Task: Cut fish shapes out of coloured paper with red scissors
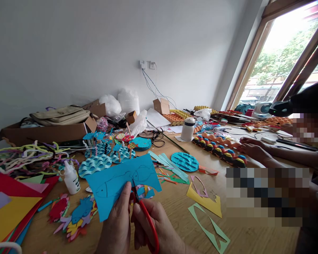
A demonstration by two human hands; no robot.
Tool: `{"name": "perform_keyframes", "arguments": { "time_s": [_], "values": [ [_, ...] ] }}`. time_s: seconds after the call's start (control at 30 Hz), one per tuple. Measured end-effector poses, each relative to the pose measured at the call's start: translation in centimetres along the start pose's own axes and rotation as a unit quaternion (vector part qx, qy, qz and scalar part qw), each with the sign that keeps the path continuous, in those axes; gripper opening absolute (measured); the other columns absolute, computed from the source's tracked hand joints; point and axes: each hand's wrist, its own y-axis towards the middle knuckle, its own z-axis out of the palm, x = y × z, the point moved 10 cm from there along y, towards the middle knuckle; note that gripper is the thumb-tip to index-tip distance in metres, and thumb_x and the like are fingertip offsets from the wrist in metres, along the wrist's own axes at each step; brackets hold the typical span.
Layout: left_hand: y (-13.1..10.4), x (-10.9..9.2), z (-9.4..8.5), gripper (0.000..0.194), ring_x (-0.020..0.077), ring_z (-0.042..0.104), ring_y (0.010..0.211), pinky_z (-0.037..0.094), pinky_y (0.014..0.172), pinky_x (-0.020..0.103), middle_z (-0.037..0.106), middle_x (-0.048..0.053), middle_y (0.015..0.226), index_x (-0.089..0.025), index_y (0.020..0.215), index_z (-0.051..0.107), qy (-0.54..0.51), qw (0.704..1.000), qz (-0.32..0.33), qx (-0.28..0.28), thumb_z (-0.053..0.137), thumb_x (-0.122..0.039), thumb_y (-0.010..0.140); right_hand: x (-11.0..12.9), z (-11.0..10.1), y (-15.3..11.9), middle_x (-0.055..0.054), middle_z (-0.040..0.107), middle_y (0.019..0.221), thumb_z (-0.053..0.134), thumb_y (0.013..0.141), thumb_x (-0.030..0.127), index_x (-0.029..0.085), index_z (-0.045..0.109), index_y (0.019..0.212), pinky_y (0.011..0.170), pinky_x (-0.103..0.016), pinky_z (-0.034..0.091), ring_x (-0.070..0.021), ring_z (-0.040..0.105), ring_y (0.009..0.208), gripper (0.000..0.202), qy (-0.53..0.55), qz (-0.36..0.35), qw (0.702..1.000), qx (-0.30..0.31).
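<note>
Both hands work at the near edge of the surface (175, 208): the left hand (118, 225) pinches the blue paper (122, 181) with drawn fish, the right hand (156, 229) grips red scissors (145, 215). Best to turn the paper, not the blades, along the outline.

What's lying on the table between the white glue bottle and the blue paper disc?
Head view: the blue paper held in the left hand, between glue bottle and disc.

Blue fish-outlined paper (119, 183) upright; red-handled scissors (145, 215) at its lower edge
</note>
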Motion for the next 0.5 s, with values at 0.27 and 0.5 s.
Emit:
{"name": "perform_keyframes", "arguments": {
  "time_s": [0.27, 0.5],
  "values": [
    [-0.2, -0.6, 0.6, 0.026, 0.0234, 0.062, 0.103, 0.05, 0.087, 0.033, 0.07, 0.004, 0.107, -0.023, 0.099, 0.062, 0.008, 0.999, -0.031, -0.009, 0.054, -0.035, 0.077, 0.0, -0.1, 0.0, 0.006, 0.042, 0.034, 0.049, 0.062, 0.075, 0.017, 0.044, 0.063, 0.029, -0.014, 0.028, -0.0053, 0.039, 0.028, 0.059, 0.008, 0.004, 1.0, -0.013],
    [-0.1, -0.6, 0.7, 0.027, 0.0222, 0.06, 0.106, 0.047, 0.092, 0.034, 0.066, 0.006, 0.114, -0.024, 0.104, 0.059, 0.028, 0.998, -0.055, -0.008, 0.049, -0.033, 0.08, 0.0, -0.4, 0.1, 0.006, 0.042, 0.034, 0.049, 0.06, 0.077, 0.016, 0.045, 0.063, 0.028, -0.013, 0.027, -0.0059, 0.041, 0.028, 0.061, -0.024, 0.021, 0.999, -0.013]
  ]
}}
